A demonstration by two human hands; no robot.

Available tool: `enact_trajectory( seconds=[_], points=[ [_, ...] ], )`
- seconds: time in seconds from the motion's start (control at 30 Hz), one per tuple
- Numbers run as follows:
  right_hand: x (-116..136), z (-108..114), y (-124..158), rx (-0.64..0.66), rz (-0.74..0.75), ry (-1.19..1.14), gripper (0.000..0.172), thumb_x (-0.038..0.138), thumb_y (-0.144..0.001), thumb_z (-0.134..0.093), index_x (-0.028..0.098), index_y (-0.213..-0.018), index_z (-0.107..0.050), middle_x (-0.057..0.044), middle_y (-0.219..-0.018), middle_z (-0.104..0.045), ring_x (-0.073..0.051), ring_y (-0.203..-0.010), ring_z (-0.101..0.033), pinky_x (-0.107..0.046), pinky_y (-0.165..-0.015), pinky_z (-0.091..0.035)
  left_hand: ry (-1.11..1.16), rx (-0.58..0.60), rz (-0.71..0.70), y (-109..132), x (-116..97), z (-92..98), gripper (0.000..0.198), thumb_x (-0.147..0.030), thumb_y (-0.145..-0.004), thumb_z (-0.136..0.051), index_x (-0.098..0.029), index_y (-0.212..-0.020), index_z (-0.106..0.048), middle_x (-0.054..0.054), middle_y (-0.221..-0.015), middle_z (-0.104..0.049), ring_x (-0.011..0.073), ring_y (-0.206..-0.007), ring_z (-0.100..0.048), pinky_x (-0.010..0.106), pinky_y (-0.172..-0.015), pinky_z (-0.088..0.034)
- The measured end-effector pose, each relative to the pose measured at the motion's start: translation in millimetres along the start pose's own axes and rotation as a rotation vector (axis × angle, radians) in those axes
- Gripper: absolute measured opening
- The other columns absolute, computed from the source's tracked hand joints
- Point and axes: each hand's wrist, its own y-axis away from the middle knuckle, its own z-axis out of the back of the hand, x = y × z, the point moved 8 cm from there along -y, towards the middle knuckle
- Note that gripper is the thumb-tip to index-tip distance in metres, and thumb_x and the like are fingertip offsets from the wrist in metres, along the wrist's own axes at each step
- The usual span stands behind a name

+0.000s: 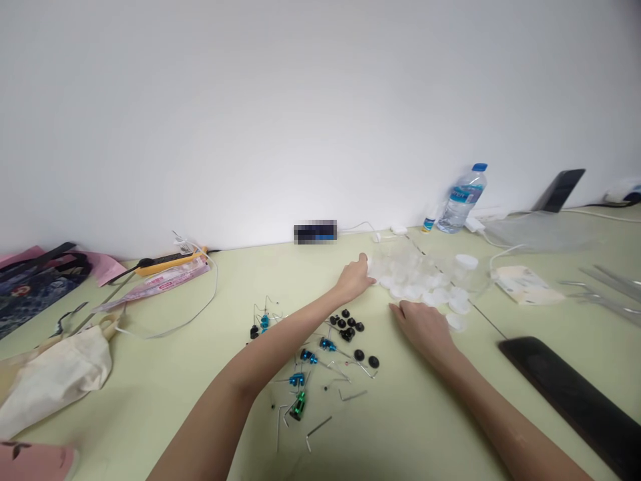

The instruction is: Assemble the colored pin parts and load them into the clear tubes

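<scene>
My left hand (354,279) reaches over the table to the left edge of a pile of clear containers and round white lids (411,291), its fingers apart. Close to the pile's near side, my right hand (423,329) rests low with its thumb apart and its other fingers bent, nothing visible in it. Beneath and beside my left forearm lie several blue metal parts (309,356), a green one (299,405), thin bent rods and hex keys (319,425). Several black round caps (359,355) are scattered between my arms.
A water bottle (461,200) and a small bottle (427,225) stand by the wall. At right are a long black object (565,394), a paper packet (527,285) and blurred metal rods. Left are a yellow power strip (167,262), a cable, a cloth bag (65,371) and a pink item (37,461).
</scene>
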Motion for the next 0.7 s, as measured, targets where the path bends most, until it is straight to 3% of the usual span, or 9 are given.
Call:
enact_trajectory(
  seconds=[0.17,0.33,0.4,0.47,0.57,0.7],
  points=[
    [21,0,4,-0.028,0.138,-0.241,0.043,0.042,-0.097,-0.027,0.021,-0.061,-0.037,-0.002,-0.063,-0.058,-0.018,-0.058,-0.051,-0.028,-0.053,-0.029,-0.015,0.003,-0.004,40,6,21.6,0.053,-0.033,-0.084,-0.058,-0.014,-0.127,-0.034,0.015,-0.102,-0.065,0.0282,-0.101,-0.061,0.034,-0.081,-0.045],
    [46,4,11,-0.007,0.278,-0.549,0.034,0.041,-0.098,-0.028,0.022,-0.082,-0.051,-0.002,-0.081,-0.063,-0.019,-0.073,-0.057,-0.030,-0.064,-0.039,0.006,0.027,-0.006,122,16,41.3,0.051,-0.050,-0.092,-0.040,-0.018,-0.132,-0.035,0.015,-0.117,-0.062,0.0275,-0.111,-0.058,0.037,-0.087,-0.047],
    [55,6,15,-0.004,0.332,-0.651,0.031,0.041,-0.098,-0.029,0.023,-0.096,-0.055,-0.004,-0.096,-0.064,-0.020,-0.086,-0.059,-0.032,-0.074,-0.042,-0.056,0.034,-0.039,159,19,39.5,0.059,-0.057,-0.090,-0.038,-0.017,-0.134,-0.036,0.017,-0.133,-0.052,0.0283,-0.125,-0.048,0.041,-0.098,-0.043],
    [63,8,20,0.001,0.385,-0.706,0.031,0.042,-0.098,-0.031,0.025,-0.104,-0.056,-0.004,-0.106,-0.062,-0.021,-0.094,-0.059,-0.034,-0.081,-0.043,-0.148,0.064,-0.097,193,20,30.9,0.069,-0.061,-0.090,-0.033,-0.015,-0.141,-0.029,0.016,-0.149,-0.032,0.0290,-0.140,-0.027,0.047,-0.112,-0.028],
    [74,5,26,0.053,0.405,-0.780,0.033,0.044,-0.097,-0.031,0.025,-0.106,-0.057,-0.005,-0.104,-0.060,-0.018,-0.074,-0.061,-0.035,-0.076,-0.046,-0.248,0.113,-0.127,232,25,17.6,0.079,-0.065,-0.088,-0.031,-0.014,-0.147,-0.019,0.016,-0.155,-0.018,0.0308,-0.143,-0.013,0.053,-0.115,-0.019],
    [90,-6,36,0.183,0.371,-0.950,0.032,0.046,-0.097,-0.032,0.024,-0.106,-0.054,-0.002,-0.084,-0.059,-0.014,-0.051,-0.054,-0.031,-0.056,-0.047,-0.291,0.110,-0.212,258,31,14.8,0.082,-0.064,-0.088,-0.034,-0.015,-0.149,-0.009,0.014,-0.155,-0.016,0.0298,-0.144,-0.012,0.054,-0.116,-0.015]
  ],
)
